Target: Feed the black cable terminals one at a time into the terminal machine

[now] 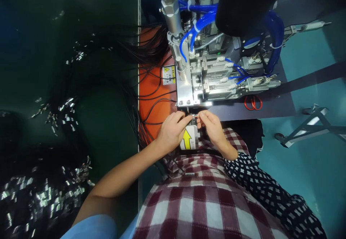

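Note:
Close in front of the checked apron, my hands meet at the front of a metal machine (pixel 186 91). My left hand (pixel 171 129) is closed, with thumb and forefinger stretched toward a small cable end (pixel 195 116). From the right, my right hand (pixel 212 125) pinches at the same cable end; its fine details are too small to make out. A black cable (pixel 152 123) runs toward my left hand and passes out of sight behind it. Just below the fingertips is a white plate with a yellow arrow (pixel 187 140).
Bundles of black cables (pixel 151 44) cross an orange surface (pixel 151 111) at the left. More cables with shiny metal ends (pixel 45 199) lie on the dark green table (pixel 108 123). Blue air tubes (pixel 205 21) rise over the machine. Red-handled scissors (pixel 253 103) lie at its right.

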{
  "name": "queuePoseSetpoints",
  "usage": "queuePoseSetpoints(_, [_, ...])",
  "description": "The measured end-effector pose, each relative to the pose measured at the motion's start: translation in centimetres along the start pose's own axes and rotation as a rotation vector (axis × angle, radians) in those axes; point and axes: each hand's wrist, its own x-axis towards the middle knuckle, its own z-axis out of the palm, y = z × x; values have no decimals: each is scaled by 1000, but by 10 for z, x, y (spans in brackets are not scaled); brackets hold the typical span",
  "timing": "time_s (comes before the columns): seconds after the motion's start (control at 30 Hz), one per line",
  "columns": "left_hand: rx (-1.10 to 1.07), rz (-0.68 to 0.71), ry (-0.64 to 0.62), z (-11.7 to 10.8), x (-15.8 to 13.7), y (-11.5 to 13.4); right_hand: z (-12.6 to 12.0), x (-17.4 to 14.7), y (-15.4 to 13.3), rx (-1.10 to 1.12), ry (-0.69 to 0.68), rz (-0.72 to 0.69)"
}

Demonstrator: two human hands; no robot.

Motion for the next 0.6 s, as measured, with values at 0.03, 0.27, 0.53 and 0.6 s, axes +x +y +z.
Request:
queuePoseSetpoints(0.03, [17,6,-9,0,0,1,0,0,0,-13,4,-6])
queuePoseSetpoints(0.27, [133,-37,-127,3,2,6,6,0,-4,-65,25,-43])
queuePoseSetpoints(0.53, [55,13,-29,5,1,-4,5,0,-6,-43,-5,-26])
queuePoseSetpoints(0.6, [54,25,-25,4,0,-4,5,0,-6,-12,-2,-14])
